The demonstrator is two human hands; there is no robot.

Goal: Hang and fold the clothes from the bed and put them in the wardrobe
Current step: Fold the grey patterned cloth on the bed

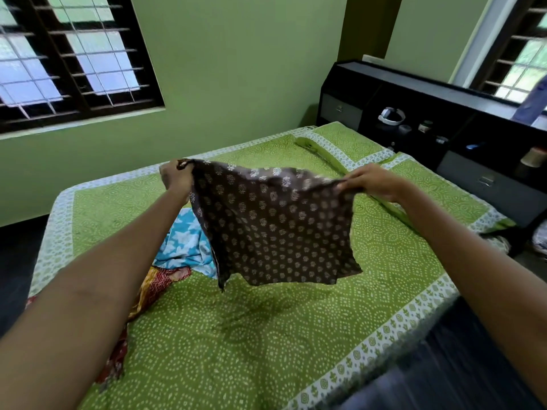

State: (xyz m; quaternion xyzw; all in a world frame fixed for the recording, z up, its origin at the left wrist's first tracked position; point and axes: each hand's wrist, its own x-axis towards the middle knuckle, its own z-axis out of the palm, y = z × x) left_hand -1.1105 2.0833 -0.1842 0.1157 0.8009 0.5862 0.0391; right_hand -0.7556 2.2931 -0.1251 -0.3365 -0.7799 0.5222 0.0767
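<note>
left hand (175, 176) and right hand (373, 181) each pinch a top corner of the brown printed garment (275, 226), held spread above the bed (236, 335). keep the top edge taut and level, then lower it flat to fold.

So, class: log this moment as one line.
left hand: grips brown garment | right hand: grips it | garment: held above bed

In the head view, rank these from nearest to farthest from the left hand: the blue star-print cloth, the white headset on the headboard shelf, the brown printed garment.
1. brown printed garment: gripped by the left hand itself.
2. blue star-print cloth: on the bed just below that hand.
3. white headset: far right, on the headboard shelf.
</note>
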